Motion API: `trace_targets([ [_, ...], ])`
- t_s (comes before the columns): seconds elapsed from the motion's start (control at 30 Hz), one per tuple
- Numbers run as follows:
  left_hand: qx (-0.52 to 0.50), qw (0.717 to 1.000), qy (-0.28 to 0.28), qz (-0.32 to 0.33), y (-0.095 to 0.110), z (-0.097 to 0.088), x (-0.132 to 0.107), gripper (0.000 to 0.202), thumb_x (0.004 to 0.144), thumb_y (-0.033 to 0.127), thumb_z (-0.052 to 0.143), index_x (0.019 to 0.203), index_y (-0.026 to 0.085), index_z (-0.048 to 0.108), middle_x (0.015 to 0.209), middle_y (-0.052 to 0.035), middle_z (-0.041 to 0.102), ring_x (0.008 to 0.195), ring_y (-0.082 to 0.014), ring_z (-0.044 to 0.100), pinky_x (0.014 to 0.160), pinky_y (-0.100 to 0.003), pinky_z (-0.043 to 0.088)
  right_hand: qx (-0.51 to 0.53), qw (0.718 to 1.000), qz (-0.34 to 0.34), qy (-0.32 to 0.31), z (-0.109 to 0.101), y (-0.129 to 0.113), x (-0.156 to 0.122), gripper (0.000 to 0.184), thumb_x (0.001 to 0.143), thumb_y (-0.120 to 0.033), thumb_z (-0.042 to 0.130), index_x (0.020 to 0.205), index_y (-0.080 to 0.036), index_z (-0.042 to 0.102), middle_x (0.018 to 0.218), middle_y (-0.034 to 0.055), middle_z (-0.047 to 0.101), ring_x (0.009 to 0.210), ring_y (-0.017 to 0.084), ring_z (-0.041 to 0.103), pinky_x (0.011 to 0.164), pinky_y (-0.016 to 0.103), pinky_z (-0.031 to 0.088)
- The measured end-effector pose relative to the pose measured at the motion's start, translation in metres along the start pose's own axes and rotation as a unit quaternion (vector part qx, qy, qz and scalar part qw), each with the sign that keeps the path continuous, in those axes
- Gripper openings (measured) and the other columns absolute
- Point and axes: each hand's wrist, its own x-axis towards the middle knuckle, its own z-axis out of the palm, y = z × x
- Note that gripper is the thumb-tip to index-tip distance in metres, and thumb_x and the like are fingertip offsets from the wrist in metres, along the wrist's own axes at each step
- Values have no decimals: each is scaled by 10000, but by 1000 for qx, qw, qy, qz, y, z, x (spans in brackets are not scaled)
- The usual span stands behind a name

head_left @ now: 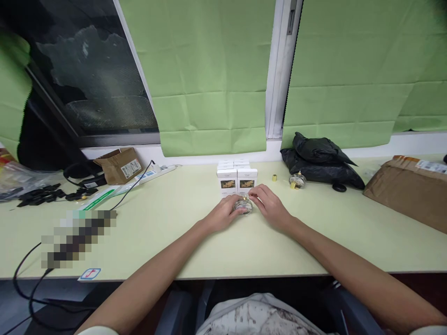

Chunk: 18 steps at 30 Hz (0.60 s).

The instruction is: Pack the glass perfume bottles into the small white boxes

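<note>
A small, round, clear glass-like vessel with a gold-coloured fitting on top is near the middle of the table. My left hand is wrapped around its left side and steadies it. At the fitting, my right hand has thumb and fingers pinched together; whatever lies between the fingertips is too small to make out. Just behind the hands stand several white boxes in rows, the front ones with a dark and gold picture. Farther right sits a similar round vessel with gold parts, and a small gold cylinder stands nearby.
Black plastic bags and a black ring lie at the back right, beside a large brown package. An opened carton, black cables and dark small parts occupy the left. Green curtains hang behind.
</note>
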Motion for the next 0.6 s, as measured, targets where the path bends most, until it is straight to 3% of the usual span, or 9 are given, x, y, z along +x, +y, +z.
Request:
trace_targets([
  [0.27, 30, 998, -16, 45, 7, 1, -3, 389, 1083, 447, 446, 1401, 250, 554, 1306, -110, 668, 1180, -295, 628, 1017, -445, 499, 21, 1000, -2, 17, 4, 0, -1, 228, 1115, -314, 409, 1228, -286, 605, 1082, 86, 641, 1059, 257, 629, 939, 429, 545],
  [0.6, 35, 999, -10, 34, 5, 2, -3, 431, 1086, 485, 438, 1450, 272, 524, 1321, -97, 662, 1218, -301, 629, 1027, -431, 492, 48, 999, 16, -13, 2, 1, -1, 261, 1122, -315, 393, 1245, -294, 622, 1125, 76, 637, 1086, 231, 641, 973, 396, 538],
])
